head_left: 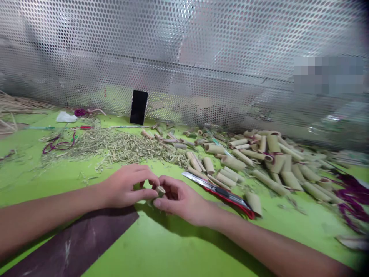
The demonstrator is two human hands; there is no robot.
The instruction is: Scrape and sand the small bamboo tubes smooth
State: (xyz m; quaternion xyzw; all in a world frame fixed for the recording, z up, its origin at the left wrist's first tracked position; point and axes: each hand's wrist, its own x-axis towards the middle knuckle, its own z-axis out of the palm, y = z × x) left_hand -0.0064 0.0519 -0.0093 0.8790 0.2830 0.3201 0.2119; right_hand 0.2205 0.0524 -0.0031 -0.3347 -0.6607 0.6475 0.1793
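A short piece of hollow, pale green stem (160,190) is between my two hands, over the green tabletop. My left hand (129,186) pinches it from the left with thumb and fingertips. From the other side, my right hand (180,200) closes its thumb and fingers on the same piece. Part of the piece is hidden by the fingertips. Right of my right hand lies a red and black utility knife (221,194) with its blade out, pointing up and left. Cut hollow stem pieces (227,177) lie just behind the knife.
Shredded stem shavings (123,146) spread behind my hands. A larger pile of cut tubes (273,154) and purple string (353,192) lie right. A phone (138,107) leans on the perforated metal screen (184,57). A dark sheet (83,238) lies under my left forearm.
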